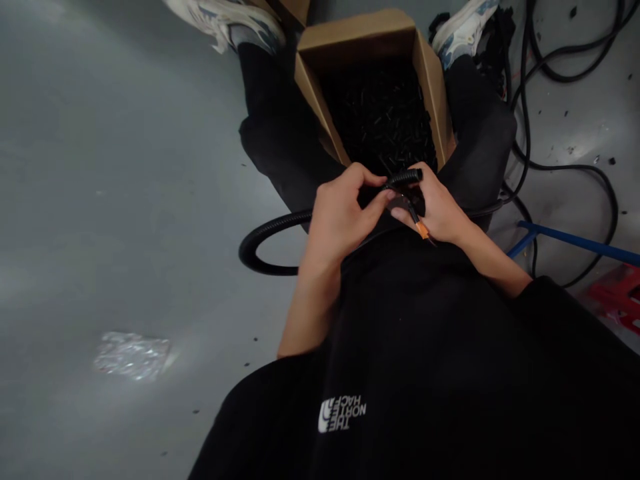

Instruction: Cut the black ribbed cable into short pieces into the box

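Note:
My left hand [339, 212] is closed, thumb and forefinger pinching a black corrugated tube [406, 177] near its short free end. The tube loops out to the left below my wrist. Facing it, my right hand [440, 205] curls round a thin dark piece with an orange part [422, 230]; its kind is not clear. The fingers of that hand also reach the tube's end, partly hidden behind it. Both hands are over my lap, just on the near side of an open cardboard box [359, 32] full of small black pieces [383, 110].
Black cables or tubes [563, 167] coil on the grey floor at the right. Near them are a blue bar [585, 243] and a red object [620, 297]. A crumpled clear plastic bag [133, 355] lies at the left. Small black scraps dot the floor.

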A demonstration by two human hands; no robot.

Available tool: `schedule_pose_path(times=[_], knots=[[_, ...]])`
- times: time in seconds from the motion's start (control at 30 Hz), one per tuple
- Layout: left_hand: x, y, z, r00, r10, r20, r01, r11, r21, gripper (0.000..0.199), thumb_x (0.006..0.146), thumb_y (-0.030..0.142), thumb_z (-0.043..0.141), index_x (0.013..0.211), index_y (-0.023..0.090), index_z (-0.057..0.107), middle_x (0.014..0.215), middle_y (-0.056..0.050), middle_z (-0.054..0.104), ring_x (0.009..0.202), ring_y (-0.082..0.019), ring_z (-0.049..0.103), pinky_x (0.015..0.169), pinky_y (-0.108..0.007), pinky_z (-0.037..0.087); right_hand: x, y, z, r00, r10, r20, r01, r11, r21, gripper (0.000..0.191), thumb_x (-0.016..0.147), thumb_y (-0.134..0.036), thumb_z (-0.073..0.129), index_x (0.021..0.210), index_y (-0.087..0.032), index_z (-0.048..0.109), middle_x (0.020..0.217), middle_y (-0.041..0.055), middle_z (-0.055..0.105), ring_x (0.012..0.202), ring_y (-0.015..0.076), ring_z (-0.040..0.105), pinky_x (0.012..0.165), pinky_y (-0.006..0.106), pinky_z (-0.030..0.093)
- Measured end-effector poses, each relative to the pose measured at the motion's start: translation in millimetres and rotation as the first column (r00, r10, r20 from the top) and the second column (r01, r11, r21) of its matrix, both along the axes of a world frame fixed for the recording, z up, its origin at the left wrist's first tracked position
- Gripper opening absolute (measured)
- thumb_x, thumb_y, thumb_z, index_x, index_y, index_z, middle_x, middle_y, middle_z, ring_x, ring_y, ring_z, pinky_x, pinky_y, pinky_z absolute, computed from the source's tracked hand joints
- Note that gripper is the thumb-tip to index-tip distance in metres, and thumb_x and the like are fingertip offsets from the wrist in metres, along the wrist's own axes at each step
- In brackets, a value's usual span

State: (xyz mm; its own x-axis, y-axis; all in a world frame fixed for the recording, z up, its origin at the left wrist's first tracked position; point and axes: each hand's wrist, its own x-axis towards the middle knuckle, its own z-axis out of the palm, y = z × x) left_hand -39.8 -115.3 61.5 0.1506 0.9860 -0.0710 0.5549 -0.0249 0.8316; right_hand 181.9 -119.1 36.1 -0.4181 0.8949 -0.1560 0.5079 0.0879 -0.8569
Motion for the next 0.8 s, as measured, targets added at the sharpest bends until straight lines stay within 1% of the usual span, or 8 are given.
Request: schedule_pose_path(times=[0.07,0.13,0.2,0.3,0.43,0.53,0.7,0.8], knots=[[5.8,-1.6,-6.8,0.998,0.056,-0.038,-0.054,0.998,0.042,0.014,0.094,0.029,0.078,0.103,0.025,0.067,0.104,-0.003,0.081,0.097,-0.023,0.077,0.090,-0.037,0.063,-3.2,-0.2,-1.8,0.998,-0.055,-0.007,0.055,0.999,-0.001,0.058,0.098,-0.072,0.072,0.125,-0.025,0.052,0.128,0.0107,0.067,0.106,0.0263,0.071,0.094,0.051,0.065],[8.1,-2.6,-14.1,0.993,0.097,-0.061,-0.091,0.991,0.095,0.015,0.095,0.028,0.077,0.103,0.026,0.065,0.106,-0.003,0.081,0.102,-0.025,0.076,0.096,-0.039,0.063,-4.5,-1.6,-4.6,0.996,-0.083,0.006,0.083,0.996,-0.006,0.055,0.098,-0.074,0.071,0.117,-0.026,0.052,0.121,0.0080,0.068,0.099,0.0241,0.069,0.091,0.049,0.064],[8.7,-4.2,-21.0,0.991,0.108,-0.073,-0.098,0.987,0.130,0.015,0.094,0.026,0.077,0.102,0.026,0.064,0.107,-0.004,0.079,0.106,-0.026,0.075,0.100,-0.042,0.061,-3.8,-3.3,-7.5,0.996,-0.084,0.022,0.084,0.996,-0.018,0.054,0.097,-0.075,0.071,0.111,-0.026,0.052,0.115,0.0059,0.068,0.094,0.0222,0.067,0.087,0.045,0.061],[12.1,-9.6,-28.0,0.993,0.106,-0.057,-0.098,0.986,0.136,0.014,0.096,0.022,0.073,0.102,0.027,0.062,0.109,-0.006,0.077,0.110,-0.027,0.074,0.104,-0.046,0.059,-2.5,-4.5,-10.3,0.996,-0.079,0.030,0.080,0.996,-0.029,0.056,0.096,-0.075,0.072,0.112,-0.025,0.052,0.115,0.0056,0.066,0.093,0.0213,0.067,0.086,0.042,0.059],[18.2,-15.7,-30.6,0.995,0.092,-0.030,-0.087,0.986,0.139,0.008,0.101,0.023,0.068,0.101,0.026,0.061,0.112,-0.007,0.077,0.111,-0.028,0.073,0.104,-0.047,0.057,-3.4,-2.1,-12.4,0.996,-0.089,0.025,0.089,0.996,-0.008,0.056,0.095,-0.072,0.074,0.116,-0.025,0.051,0.121,0.0077,0.066,0.095,0.0214,0.067,0.088,0.043,0.059],[12.9,-13.1,-31.2,0.994,0.081,-0.073,-0.070,0.986,0.151,0.006,0.100,0.024,0.069,0.102,0.026,0.064,0.111,-0.007,0.079,0.108,-0.029,0.073,0.102,-0.048,0.057,-2.1,-1.1,-13.8,0.997,-0.076,0.021,0.077,0.997,-0.033,0.052,0.097,-0.072,0.071,0.111,-0.025,0.051,0.113,0.0055,0.067,0.093,0.0212,0.067,0.086,0.041,0.057],[-1.2,-7.2,-33.4,0.989,0.053,-0.135,-0.028,0.983,0.181,0.017,0.094,0.023,0.077,0.108,0.029,0.069,0.110,-0.005,0.079,0.105,-0.030,0.073,0.099,-0.048,0.058,3.3,-5.8,-15.0,0.998,-0.065,0.002,0.065,0.995,-0.074,0.052,0.097,-0.075,0.069,0.106,-0.026,0.053,0.104,0.0027,0.069,0.090,0.0201,0.067,0.083,0.038,0.054],[0.9,-10.0,-34.0,0.988,0.021,-0.156,0.009,0.982,0.189,0.011,0.097,0.026,0.074,0.108,0.028,0.071,0.110,-0.007,0.080,0.106,-0.031,0.074,0.100,-0.049,0.059,2.1,-7.5,-12.8,0.996,-0.079,-0.030,0.075,0.992,-0.106,0.055,0.096,-0.078,0.068,0.104,-0.026,0.054,0.097,0.0014,0.069,0.086,0.0188,0.067,0.081,0.037,0.054]])
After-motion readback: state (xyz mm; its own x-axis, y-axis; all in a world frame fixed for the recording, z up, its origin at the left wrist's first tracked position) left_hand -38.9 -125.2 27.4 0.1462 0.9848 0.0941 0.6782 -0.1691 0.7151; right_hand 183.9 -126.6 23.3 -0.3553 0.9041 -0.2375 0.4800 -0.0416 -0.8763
